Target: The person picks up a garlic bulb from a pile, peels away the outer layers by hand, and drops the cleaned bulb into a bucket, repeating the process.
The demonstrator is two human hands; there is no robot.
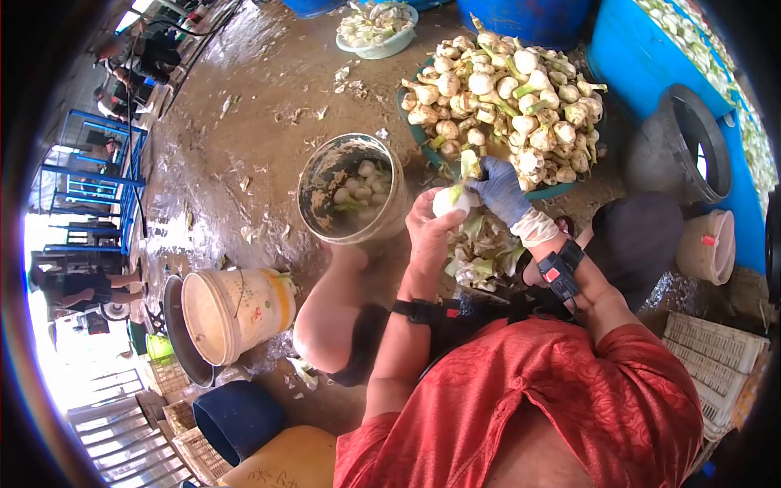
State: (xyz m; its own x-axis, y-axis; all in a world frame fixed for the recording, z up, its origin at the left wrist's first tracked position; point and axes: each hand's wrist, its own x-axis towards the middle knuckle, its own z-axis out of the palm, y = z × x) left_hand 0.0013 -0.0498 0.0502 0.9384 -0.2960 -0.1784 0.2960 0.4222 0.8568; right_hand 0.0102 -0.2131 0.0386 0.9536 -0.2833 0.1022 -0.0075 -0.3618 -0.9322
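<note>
1. The white bulb (449, 203) is in front of me, above the floor, just short of the near-left rim of the big tub. My bare left hand (428, 228) grasps it from below, thumb across the near side, probably so its top stays exposed.
2. My gloved right hand (502, 192) is curled against the bulb's far right side, near the leafy top. I cannot tell whether it pinches skin or hides a tool. The glove is likely there to protect the hand doing the rougher work, while bare skin gives the other a surer feel.
3. Loose peel (480, 256) lies in a heap below my hands, at the near side of the tub, where scraps would simply drop.
4. The tub (547, 193) carries untrimmed bulbs (521, 93), mounded above its rim. It sits ahead and to the right, presumably for a short reach from my gloved side.
5. On my left, the bucket (397, 215) stands near my bare hand with its mouth towards me. Clean white bulbs (362, 189) lie inside, below the rim; that spot seems chosen for an easy drop.
6. Farther off, a pale basin (382, 50) of scraps sits on the wet floor (260, 73) beyond the tub's far-left rim, well apart from my hands.
</note>
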